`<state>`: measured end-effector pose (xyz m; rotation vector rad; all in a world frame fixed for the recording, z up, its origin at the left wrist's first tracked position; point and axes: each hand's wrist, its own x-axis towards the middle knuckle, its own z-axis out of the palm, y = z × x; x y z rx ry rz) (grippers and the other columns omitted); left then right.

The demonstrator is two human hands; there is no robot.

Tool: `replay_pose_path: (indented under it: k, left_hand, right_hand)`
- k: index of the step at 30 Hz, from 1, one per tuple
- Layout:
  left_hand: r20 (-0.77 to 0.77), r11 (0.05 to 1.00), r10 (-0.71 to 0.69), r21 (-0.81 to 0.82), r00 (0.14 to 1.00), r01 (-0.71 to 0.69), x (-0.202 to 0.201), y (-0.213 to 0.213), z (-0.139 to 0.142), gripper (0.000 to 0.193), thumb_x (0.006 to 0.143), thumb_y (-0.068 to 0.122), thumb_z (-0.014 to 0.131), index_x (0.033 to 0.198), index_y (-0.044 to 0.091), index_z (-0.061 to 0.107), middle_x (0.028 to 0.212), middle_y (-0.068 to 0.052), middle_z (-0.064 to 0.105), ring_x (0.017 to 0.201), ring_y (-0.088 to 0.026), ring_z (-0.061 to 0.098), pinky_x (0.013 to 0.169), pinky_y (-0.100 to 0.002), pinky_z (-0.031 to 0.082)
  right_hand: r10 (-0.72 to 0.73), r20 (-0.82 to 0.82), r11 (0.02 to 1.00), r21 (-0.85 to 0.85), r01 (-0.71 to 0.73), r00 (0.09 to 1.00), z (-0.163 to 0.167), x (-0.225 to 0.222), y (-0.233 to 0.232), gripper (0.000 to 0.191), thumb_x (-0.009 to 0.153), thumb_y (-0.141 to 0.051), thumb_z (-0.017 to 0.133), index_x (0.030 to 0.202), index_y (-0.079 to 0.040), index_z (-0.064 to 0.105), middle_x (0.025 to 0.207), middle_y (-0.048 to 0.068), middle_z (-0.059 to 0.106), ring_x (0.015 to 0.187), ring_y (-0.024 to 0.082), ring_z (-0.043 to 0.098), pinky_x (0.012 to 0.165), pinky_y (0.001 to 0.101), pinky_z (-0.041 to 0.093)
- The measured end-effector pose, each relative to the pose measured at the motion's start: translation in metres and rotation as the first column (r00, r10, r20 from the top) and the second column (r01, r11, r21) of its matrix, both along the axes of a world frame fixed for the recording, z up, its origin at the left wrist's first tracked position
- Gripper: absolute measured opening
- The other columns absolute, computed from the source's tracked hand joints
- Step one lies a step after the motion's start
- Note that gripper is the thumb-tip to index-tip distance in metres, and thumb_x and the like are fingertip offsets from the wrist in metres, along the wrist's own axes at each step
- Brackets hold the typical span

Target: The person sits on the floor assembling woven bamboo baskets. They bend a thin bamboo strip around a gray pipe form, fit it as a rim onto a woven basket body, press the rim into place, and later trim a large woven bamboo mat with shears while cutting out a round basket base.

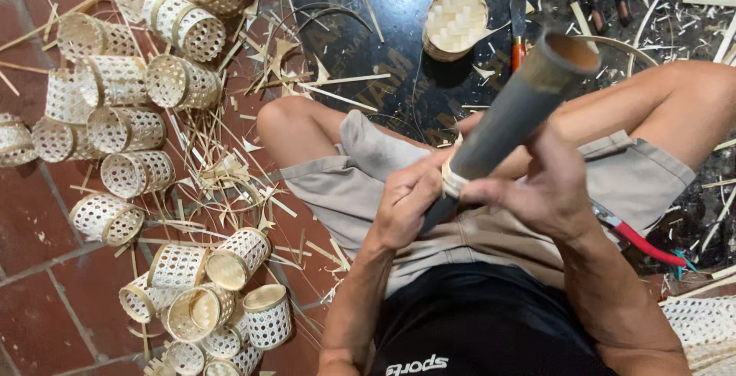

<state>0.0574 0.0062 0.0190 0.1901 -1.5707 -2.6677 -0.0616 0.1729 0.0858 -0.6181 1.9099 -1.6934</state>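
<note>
Left hand (405, 206) and right hand (537, 192) are both closing fingers around a dark bamboo tube (510, 119) held angled over the lap, pinching a pale woven band (452, 180) snug against it, probably as a shaping form, woven baskets (130, 127) piling left.

Soft, even daylight fills the scene, bright enough to show the weave of the pale openwork bamboo baskets (126, 127) at the left. The glossy black mat (383, 54) at the far side carries a dull sheen. Shadows are faint and short. The near end of the thick grey-green bamboo tube (510, 119) looks slightly soft, and straight lines bend a little toward the edges.
</note>
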Motion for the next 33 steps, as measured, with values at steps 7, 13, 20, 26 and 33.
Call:
replay_pose_path:
  k: [7, 13, 20, 26, 33]
  left_hand:
    - [0.109, 0.831, -0.254, 0.532, 0.961, 0.16, 0.011, 0.003, -0.027, 0.044, 0.112, 0.031, 0.05, 0.122, -0.01, 0.062, 0.095, -0.015, 0.07, 0.074, -0.02, 0.07, 0.066, -0.034, 0.058]
    - [0.224, 0.983, 0.174, 0.023, 0.959, -0.184, 0.013, -0.019, -0.003, 0.059, 0.112, 0.045, 0.045, 0.136, -0.008, 0.057, 0.095, -0.009, 0.07, 0.078, -0.012, 0.066, 0.066, -0.026, 0.056]
    - [0.278, 0.948, 0.316, -0.125, 0.907, -0.292, 0.04, -0.041, -0.006, 0.071, 0.105, 0.059, 0.045, 0.146, 0.002, 0.049, 0.087, -0.003, 0.066, 0.07, -0.008, 0.061, 0.059, -0.023, 0.05]
    - [0.258, 0.903, 0.409, -0.254, 0.875, -0.347, 0.118, -0.084, -0.02, 0.067, 0.109, 0.054, 0.049, 0.145, -0.002, 0.055, 0.092, -0.003, 0.068, 0.066, -0.013, 0.063, 0.058, -0.028, 0.055]
    - [0.407, 0.451, 0.875, -0.882, 0.261, -0.138, 0.172, -0.134, -0.116, 0.045, 0.106, 0.041, 0.049, 0.128, 0.004, 0.061, 0.086, -0.018, 0.066, 0.072, -0.031, 0.065, 0.064, -0.047, 0.051]
  right_hand:
    - [0.164, -0.144, 0.967, -0.17, -0.188, 0.976, -0.029, 0.006, -0.011, 0.054, 0.08, -0.009, 0.086, 0.123, 0.003, 0.056, 0.109, 0.01, 0.069, 0.1, 0.016, 0.071, 0.092, 0.0325, 0.059]
    - [0.177, 0.207, 0.895, -0.441, -0.07, 0.962, -0.06, 0.001, -0.053, 0.072, 0.075, -0.012, 0.087, 0.135, 0.002, 0.05, 0.131, 0.011, 0.059, 0.122, 0.015, 0.059, 0.107, 0.0323, 0.048]
    - [0.238, -0.579, 0.957, 0.006, -0.288, 0.78, -0.067, -0.002, -0.057, 0.023, 0.089, -0.011, 0.077, 0.109, -0.004, 0.068, 0.119, 0.016, 0.067, 0.094, 0.025, 0.071, 0.085, 0.0342, 0.058]
    - [0.009, 0.326, 0.971, -0.229, 0.07, 0.945, -0.074, -0.012, -0.063, 0.028, 0.109, -0.023, 0.059, 0.118, 0.002, 0.063, 0.086, 0.007, 0.068, 0.07, 0.012, 0.062, 0.062, 0.0257, 0.052]
    - [0.052, 0.576, 0.976, -0.203, 0.081, 0.816, -0.084, -0.018, -0.057, 0.034, 0.11, -0.026, 0.053, 0.11, 0.005, 0.066, 0.078, 0.009, 0.068, 0.057, 0.01, 0.059, 0.05, 0.0248, 0.05]
